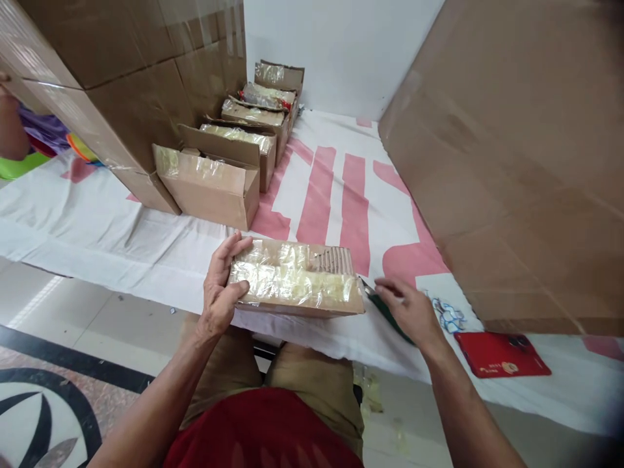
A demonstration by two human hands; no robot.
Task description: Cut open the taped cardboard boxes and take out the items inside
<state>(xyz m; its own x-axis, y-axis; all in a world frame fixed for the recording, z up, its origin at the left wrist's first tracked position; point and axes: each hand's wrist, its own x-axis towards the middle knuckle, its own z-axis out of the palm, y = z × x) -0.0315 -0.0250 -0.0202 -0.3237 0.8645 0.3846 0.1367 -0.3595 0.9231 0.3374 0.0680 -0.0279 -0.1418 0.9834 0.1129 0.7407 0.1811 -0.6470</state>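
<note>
My left hand (223, 286) grips the left end of a small cardboard box (297, 286), thumb on top and fingers over the far edge. Clear tape covers most of its upper face, and a torn patch at the far right bares the corrugation. At the box's right end, my right hand (404, 311) is closed around a slim dark green tool with a pointed metal tip (387, 314). Its tip lies close to the box's right corner; I cannot tell whether they touch. Blur and the fingers hide part of the tool.
Several opened cardboard boxes (209, 185) stand in a row at the back left, beside stacked large cartons (141, 97). Another big carton (526, 175) rises at right. A red phone (502, 355) lies on the white and pink cloth (316, 195). Another person's arm (12, 123) shows far left.
</note>
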